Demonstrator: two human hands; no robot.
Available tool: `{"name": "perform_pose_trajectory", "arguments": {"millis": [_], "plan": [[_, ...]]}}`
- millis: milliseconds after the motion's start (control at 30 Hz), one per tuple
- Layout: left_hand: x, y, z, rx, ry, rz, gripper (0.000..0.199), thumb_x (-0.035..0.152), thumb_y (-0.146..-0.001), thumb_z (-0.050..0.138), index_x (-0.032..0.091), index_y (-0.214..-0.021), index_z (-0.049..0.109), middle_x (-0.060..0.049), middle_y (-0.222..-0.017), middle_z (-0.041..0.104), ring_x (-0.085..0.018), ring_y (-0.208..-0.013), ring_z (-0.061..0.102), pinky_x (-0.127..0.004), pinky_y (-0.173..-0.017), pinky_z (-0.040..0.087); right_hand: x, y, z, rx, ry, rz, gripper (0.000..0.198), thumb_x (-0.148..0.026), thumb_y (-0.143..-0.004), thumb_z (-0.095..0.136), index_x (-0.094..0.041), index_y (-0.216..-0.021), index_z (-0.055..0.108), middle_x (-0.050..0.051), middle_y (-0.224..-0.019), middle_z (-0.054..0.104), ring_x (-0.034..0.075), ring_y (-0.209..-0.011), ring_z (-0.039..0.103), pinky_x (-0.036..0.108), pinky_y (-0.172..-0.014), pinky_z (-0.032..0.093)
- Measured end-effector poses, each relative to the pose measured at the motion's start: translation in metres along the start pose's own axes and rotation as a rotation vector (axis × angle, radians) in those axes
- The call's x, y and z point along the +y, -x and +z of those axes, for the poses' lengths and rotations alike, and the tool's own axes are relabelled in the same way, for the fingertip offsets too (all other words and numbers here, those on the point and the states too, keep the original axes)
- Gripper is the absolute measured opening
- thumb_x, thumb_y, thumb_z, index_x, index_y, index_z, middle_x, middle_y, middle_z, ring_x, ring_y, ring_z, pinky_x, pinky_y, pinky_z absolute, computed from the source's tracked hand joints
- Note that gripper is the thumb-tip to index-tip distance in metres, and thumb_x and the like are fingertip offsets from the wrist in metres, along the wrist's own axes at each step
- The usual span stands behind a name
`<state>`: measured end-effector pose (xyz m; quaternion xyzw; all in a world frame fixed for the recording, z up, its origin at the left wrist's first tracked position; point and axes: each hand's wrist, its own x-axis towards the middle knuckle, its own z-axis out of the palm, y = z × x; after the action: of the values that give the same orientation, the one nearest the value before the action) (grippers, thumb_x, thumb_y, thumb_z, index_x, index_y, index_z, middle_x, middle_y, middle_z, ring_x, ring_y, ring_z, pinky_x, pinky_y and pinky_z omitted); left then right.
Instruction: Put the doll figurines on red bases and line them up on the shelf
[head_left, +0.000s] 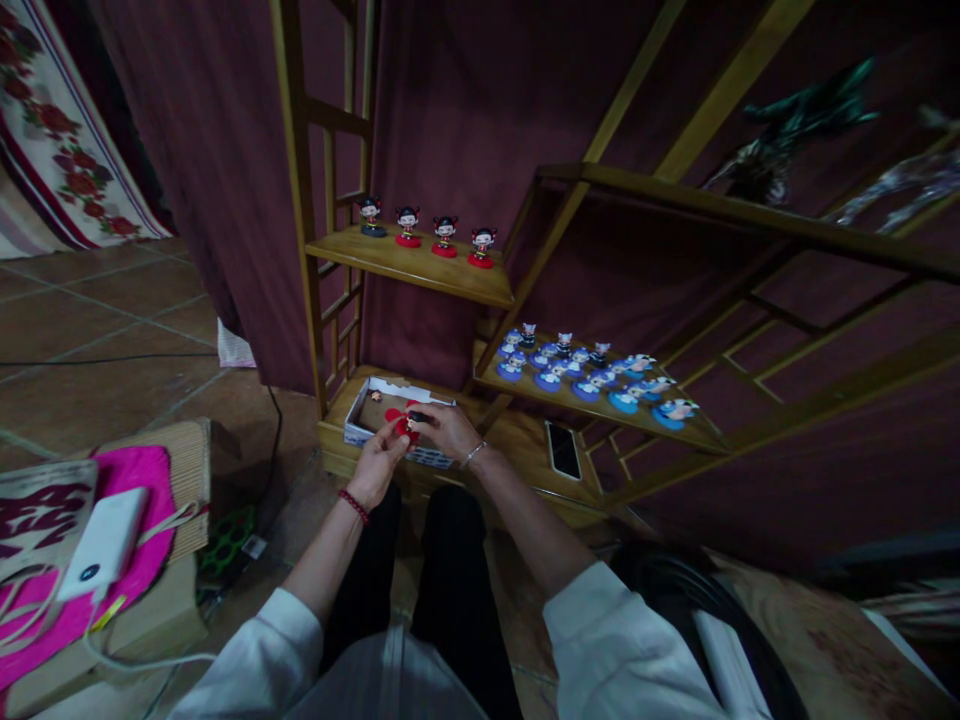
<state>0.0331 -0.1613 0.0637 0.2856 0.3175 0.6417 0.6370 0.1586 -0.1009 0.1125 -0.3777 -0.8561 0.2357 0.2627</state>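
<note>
Over a shallow white cardboard box [361, 432], my two hands meet around a small red and black figurine [410, 428]. My left hand [381, 462] grips its red lower part from the near left. From the right, the fingers of my right hand [450, 432] are closed on its dark top. Inside the box lie other small pieces, among them a little figure head [376, 396] and a red piece [391, 414]. Several finished-looking figurines on red or dark round bases [445, 237] stand in a row on the wooden shelf [405, 262] above.
On the right shelf stand several blue and purple figurines [589, 375]. A phone [562, 450] lies on the low wooden ledge. At left, a white power bank [105, 540] with a cable rests on pink cloth [154, 480]. Wooden uprights [296, 200] frame the shelves.
</note>
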Motion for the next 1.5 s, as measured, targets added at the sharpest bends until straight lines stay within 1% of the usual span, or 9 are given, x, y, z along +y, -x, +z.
{"name": "perform_pose_trajectory", "arguments": {"millis": [300,400,567,833,1000,1133,1267,1367,1500], "plan": [[-0.004,0.000,0.000,0.026,0.020,0.017,0.044,0.017,-0.059,0.068,0.019,-0.102,0.058,-0.005,-0.101,0.060,-0.015,-0.089,0.055,-0.028,-0.079,0.043,-0.006,0.001,0.001,0.016,0.095,0.000,0.025,-0.030,-0.077,0.051,-0.023,-0.099,0.060,0.003,-0.091,0.064,0.015,-0.077,0.057,0.026,-0.070,0.042],[-0.004,0.000,-0.001,0.029,0.012,0.028,0.045,0.017,-0.059,0.068,0.019,-0.102,0.057,-0.005,-0.100,0.061,-0.015,-0.087,0.056,-0.029,-0.078,0.043,-0.008,0.001,0.002,0.023,0.098,0.005,0.025,-0.029,-0.077,0.051,-0.023,-0.099,0.060,0.003,-0.088,0.064,0.015,-0.075,0.057,0.026,-0.069,0.042],[-0.002,0.000,-0.001,0.023,0.020,0.014,0.042,0.018,-0.060,0.068,0.018,-0.101,0.058,-0.005,-0.099,0.061,-0.014,-0.085,0.056,-0.028,-0.079,0.043,-0.010,0.000,0.001,0.031,0.077,-0.005,0.025,-0.029,-0.077,0.051,-0.023,-0.100,0.060,0.003,-0.096,0.064,0.016,-0.083,0.057,0.027,-0.075,0.042],[0.000,0.002,0.000,-0.006,0.060,-0.009,0.042,0.017,-0.060,0.068,0.017,-0.101,0.058,-0.004,-0.094,0.063,-0.012,-0.082,0.057,-0.028,-0.080,0.042,-0.012,0.001,-0.002,0.008,0.076,-0.037,0.025,-0.027,-0.077,0.051,-0.023,-0.100,0.061,0.003,-0.095,0.064,0.016,-0.086,0.057,0.027,-0.078,0.042],[0.000,0.003,0.001,0.003,0.067,0.001,0.041,0.016,-0.059,0.069,0.017,-0.099,0.058,-0.005,-0.097,0.062,-0.015,-0.089,0.056,-0.030,-0.084,0.041,-0.015,0.001,-0.002,-0.012,0.106,-0.041,0.027,-0.025,-0.079,0.048,-0.023,-0.103,0.058,0.004,-0.094,0.062,0.016,-0.087,0.056,0.027,-0.078,0.041],[0.005,0.001,0.001,0.021,0.061,0.012,0.042,0.017,-0.059,0.069,0.017,-0.099,0.057,-0.005,-0.100,0.061,-0.016,-0.093,0.055,-0.032,-0.085,0.041,-0.015,0.001,-0.002,-0.002,0.067,-0.045,0.033,-0.023,-0.078,0.049,-0.025,-0.111,0.054,0.004,-0.103,0.059,0.016,-0.091,0.054,0.029,-0.081,0.040],[0.010,0.000,0.000,0.023,0.055,0.020,0.042,0.018,-0.059,0.069,0.018,-0.100,0.056,-0.005,-0.098,0.061,-0.015,-0.088,0.057,-0.033,-0.085,0.042,-0.015,-0.001,-0.002,0.033,0.041,-0.026,0.038,-0.023,-0.076,0.051,-0.027,-0.114,0.051,0.003,-0.109,0.057,0.017,-0.097,0.052,0.031,-0.084,0.039],[0.011,0.000,0.001,0.008,0.055,0.023,0.043,0.018,-0.060,0.069,0.018,-0.101,0.055,-0.005,-0.095,0.062,-0.014,-0.081,0.059,-0.033,-0.083,0.042,-0.015,-0.003,-0.001,0.057,0.006,-0.013,0.038,-0.024,-0.075,0.051,-0.027,-0.113,0.052,0.003,-0.108,0.057,0.017,-0.096,0.052,0.031,-0.084,0.040],[0.010,0.000,0.001,0.005,0.057,0.019,0.040,0.019,-0.060,0.069,0.017,-0.098,0.055,-0.004,-0.093,0.062,-0.014,-0.079,0.059,-0.033,-0.084,0.041,-0.012,-0.003,0.003,0.066,-0.031,0.013,0.035,-0.024,-0.074,0.052,-0.026,-0.109,0.055,0.003,-0.105,0.058,0.017,-0.094,0.053,0.032,-0.084,0.040]]}}
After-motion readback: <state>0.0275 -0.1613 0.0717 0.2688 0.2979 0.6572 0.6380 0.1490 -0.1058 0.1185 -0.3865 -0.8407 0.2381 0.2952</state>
